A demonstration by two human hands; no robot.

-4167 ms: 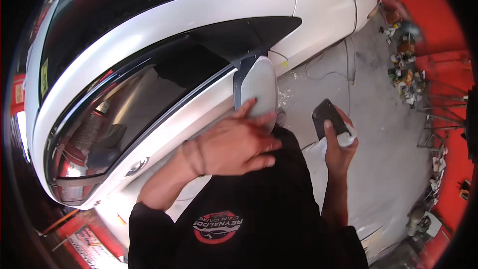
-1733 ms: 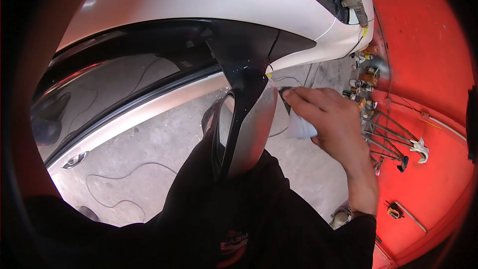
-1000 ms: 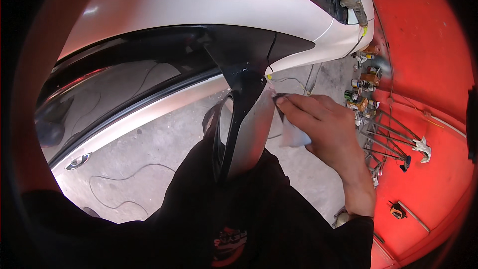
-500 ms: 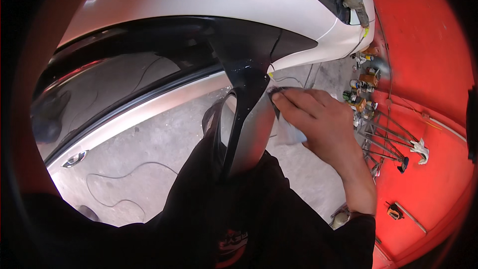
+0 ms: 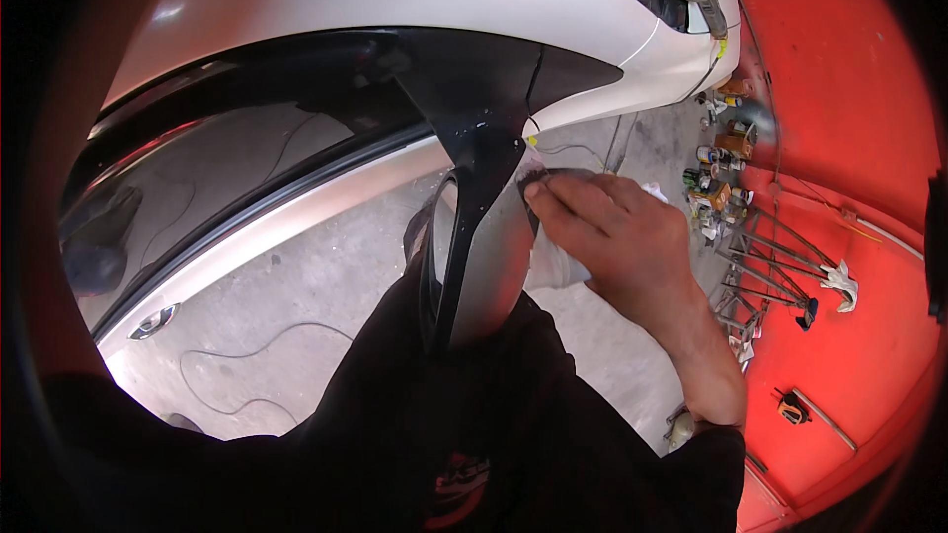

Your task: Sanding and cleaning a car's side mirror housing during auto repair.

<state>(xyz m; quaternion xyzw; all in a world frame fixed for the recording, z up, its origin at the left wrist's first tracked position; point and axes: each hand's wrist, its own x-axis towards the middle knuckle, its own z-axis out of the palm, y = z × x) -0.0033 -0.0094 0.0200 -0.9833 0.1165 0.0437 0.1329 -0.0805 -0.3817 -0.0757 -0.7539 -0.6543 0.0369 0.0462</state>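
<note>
A car's side mirror (image 5: 499, 266), with a silver-grey cover and black base, juts out from the door in the middle of the view. My right hand (image 5: 622, 227) is closed, its fingertips pressing a dark grey pad-like piece (image 5: 533, 179) against the outer side of the mirror cover. Below those fingers shows something whitish (image 5: 555, 265), perhaps a cloth or a cup; I cannot tell which. The glass of the mirror (image 5: 446, 222) faces left. My left hand does not show.
The white car door (image 5: 296, 207) and dark side window (image 5: 227, 173) extend left. Cans and boxes (image 5: 719, 173) line the floor by the red wall (image 5: 839, 59). A metal stand (image 5: 760, 266) is at right. A thin cable (image 5: 237, 353) lies on the concrete floor (image 5: 326, 286).
My right hand has shifted slightly left with the dark pad along the mirror cover. The whole view has moved a little.
</note>
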